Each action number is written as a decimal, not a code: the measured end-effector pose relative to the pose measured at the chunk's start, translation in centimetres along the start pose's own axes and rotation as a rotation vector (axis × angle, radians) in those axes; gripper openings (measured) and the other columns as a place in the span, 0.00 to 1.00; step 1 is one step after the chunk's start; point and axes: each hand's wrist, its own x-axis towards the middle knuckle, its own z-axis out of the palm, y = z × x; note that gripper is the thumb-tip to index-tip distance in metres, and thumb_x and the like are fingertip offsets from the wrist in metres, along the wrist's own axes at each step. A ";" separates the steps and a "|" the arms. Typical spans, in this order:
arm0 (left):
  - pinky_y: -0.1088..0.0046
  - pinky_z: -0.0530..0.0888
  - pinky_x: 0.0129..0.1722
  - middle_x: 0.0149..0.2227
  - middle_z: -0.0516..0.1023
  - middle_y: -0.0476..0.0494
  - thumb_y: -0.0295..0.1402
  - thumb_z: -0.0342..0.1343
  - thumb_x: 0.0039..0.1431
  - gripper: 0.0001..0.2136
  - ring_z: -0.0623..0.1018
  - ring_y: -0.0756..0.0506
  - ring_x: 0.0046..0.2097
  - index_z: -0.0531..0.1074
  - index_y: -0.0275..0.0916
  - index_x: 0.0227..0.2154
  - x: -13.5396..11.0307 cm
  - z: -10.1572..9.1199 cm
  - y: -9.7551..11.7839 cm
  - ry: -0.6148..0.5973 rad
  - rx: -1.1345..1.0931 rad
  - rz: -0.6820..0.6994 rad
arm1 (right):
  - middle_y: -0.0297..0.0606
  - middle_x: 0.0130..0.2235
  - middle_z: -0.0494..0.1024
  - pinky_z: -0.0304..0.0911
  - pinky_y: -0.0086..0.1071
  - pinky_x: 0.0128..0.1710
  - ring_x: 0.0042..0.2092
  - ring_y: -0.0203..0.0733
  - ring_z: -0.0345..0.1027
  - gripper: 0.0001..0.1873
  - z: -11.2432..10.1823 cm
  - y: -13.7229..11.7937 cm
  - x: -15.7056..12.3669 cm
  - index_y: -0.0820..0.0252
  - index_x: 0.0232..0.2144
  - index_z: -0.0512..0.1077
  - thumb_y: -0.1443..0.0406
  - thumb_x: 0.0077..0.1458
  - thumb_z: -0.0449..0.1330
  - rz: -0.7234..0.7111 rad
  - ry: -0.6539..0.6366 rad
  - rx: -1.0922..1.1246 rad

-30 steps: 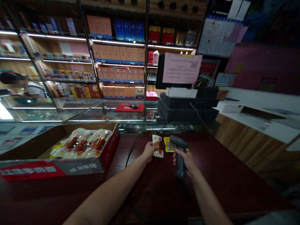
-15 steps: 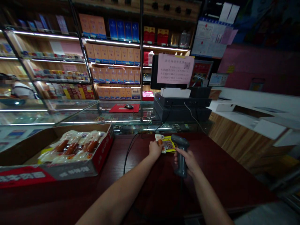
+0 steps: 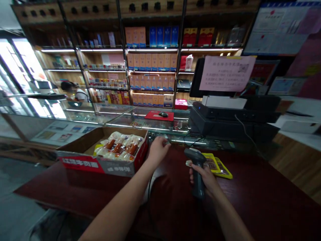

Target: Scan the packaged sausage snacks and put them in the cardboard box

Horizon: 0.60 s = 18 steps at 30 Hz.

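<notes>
My right hand (image 3: 204,175) is wrapped round the grip of a dark barcode scanner (image 3: 198,170), which is held upright over the dark red table. Yellow-edged snack packets (image 3: 222,169) lie just behind and right of the scanner, partly hidden by it; bits of a whitish wrapper (image 3: 188,163) show around its head and grip. My left hand (image 3: 159,149) is above the table, beside the right wall of a cardboard box (image 3: 120,169). Its fingers are loosely bent and apart, with nothing visible in them. Inside the box lie clear-wrapped sausages (image 3: 119,147).
A glass counter (image 3: 112,112) with a red mouse mat (image 3: 151,115) and a mouse (image 3: 163,114) runs behind the table. A monitor carrying a pink sign (image 3: 227,73) stands above a black cash drawer (image 3: 225,122) at right. Another person (image 3: 80,95) is far left, near stocked shelves.
My left hand has let go of the wrapped sausage by the yellow packet and moved left toward the box. The view has turned left. My right hand still grips the scanner.
</notes>
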 end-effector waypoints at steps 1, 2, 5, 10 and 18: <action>0.69 0.67 0.42 0.37 0.72 0.40 0.33 0.57 0.47 0.08 0.72 0.44 0.39 0.73 0.37 0.32 0.5 -2.2 -0.8 0.032 0.114 -0.036 | 0.31 0.18 0.72 0.63 0.27 0.15 0.16 0.34 0.65 0.14 0.8 0.1 0.1 0.62 0.27 0.69 0.60 0.39 0.65 0.006 -0.026 -0.002; 0.68 0.66 0.44 0.39 0.72 0.39 0.34 0.57 0.47 0.11 0.72 0.43 0.41 0.72 0.36 0.34 1.0 -4.3 -1.7 0.048 0.252 -0.078 | 0.31 0.18 0.72 0.63 0.27 0.15 0.17 0.34 0.65 0.14 1.6 0.2 0.2 0.62 0.27 0.69 0.60 0.39 0.65 0.008 -0.048 -0.006; 0.66 0.66 0.44 0.41 0.73 0.34 0.40 0.56 0.46 0.17 0.72 0.39 0.45 0.71 0.34 0.38 1.8 -9.3 -4.4 0.060 0.616 -0.255 | 0.31 0.18 0.72 0.63 0.27 0.15 0.17 0.34 0.65 0.15 3.8 0.5 0.5 0.63 0.28 0.69 0.59 0.39 0.65 0.019 -0.099 -0.024; 0.66 0.68 0.39 0.38 0.75 0.30 0.45 0.56 0.43 0.19 0.74 0.36 0.43 0.72 0.34 0.34 1.6 -12.0 -7.0 -0.086 0.749 -0.423 | 0.32 0.19 0.72 0.63 0.27 0.15 0.17 0.33 0.64 0.15 6.4 0.9 1.0 0.64 0.29 0.69 0.59 0.40 0.65 0.011 -0.164 -0.025; 0.69 0.68 0.36 0.38 0.76 0.31 0.40 0.61 0.38 0.19 0.76 0.37 0.41 0.71 0.36 0.34 1.0 -11.4 -7.0 -0.129 0.755 -0.397 | 0.31 0.19 0.72 0.63 0.27 0.16 0.17 0.34 0.65 0.17 6.5 2.2 1.4 0.63 0.30 0.69 0.59 0.40 0.65 0.023 -0.156 -0.014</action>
